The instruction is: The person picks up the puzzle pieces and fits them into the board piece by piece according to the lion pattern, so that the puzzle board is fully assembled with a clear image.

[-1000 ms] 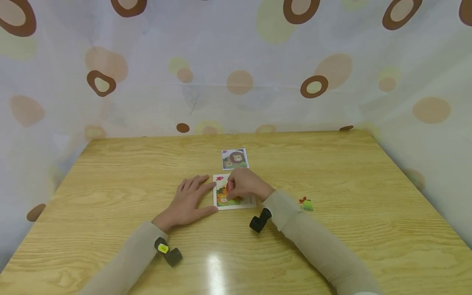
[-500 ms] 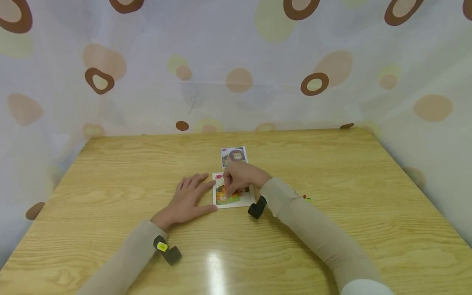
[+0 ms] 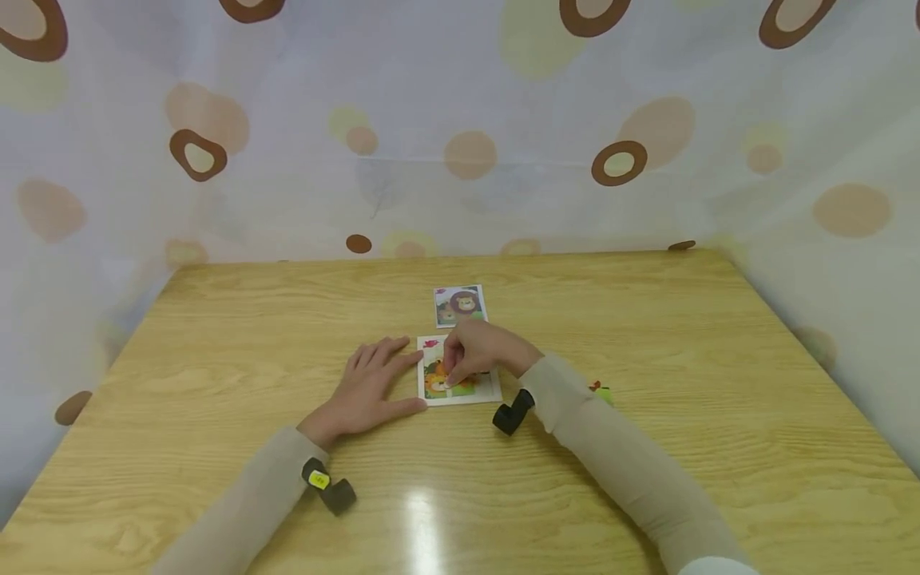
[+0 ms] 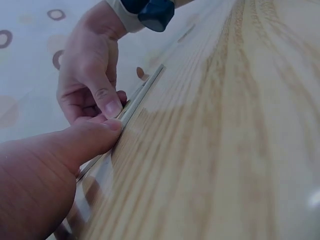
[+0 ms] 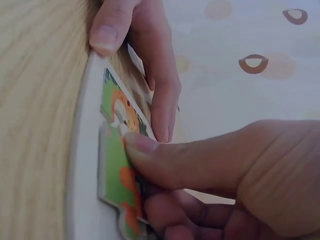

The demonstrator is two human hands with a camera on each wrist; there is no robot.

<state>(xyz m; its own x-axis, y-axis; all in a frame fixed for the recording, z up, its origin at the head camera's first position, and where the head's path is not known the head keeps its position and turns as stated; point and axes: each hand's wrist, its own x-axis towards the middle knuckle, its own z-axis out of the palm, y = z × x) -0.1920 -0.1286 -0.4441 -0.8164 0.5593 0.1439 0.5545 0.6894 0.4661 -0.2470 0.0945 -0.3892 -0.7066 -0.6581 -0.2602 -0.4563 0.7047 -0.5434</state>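
A small jigsaw puzzle board with a white border lies on the table, several lion-picture pieces in its left part. My left hand is spread flat at the board's left side, its thumb and index fingertips touching the edge. Over the board, my right hand pinches a puzzle piece, green and orange, between thumb and curled fingers. In the right wrist view this piece sits slightly raised and meets the neighbouring lion-face piece. My right fingers hide much of the board's middle in the head view.
Just behind the board lies a square picture card with lions. A loose green and red puzzle piece is partly hidden by my right sleeve. A spotted curtain hangs along the wooden table's back edge.
The right hand shifts slightly over the board, and the green and orange piece now sits against the lion-face piece. The left hand stays at the board's edge.
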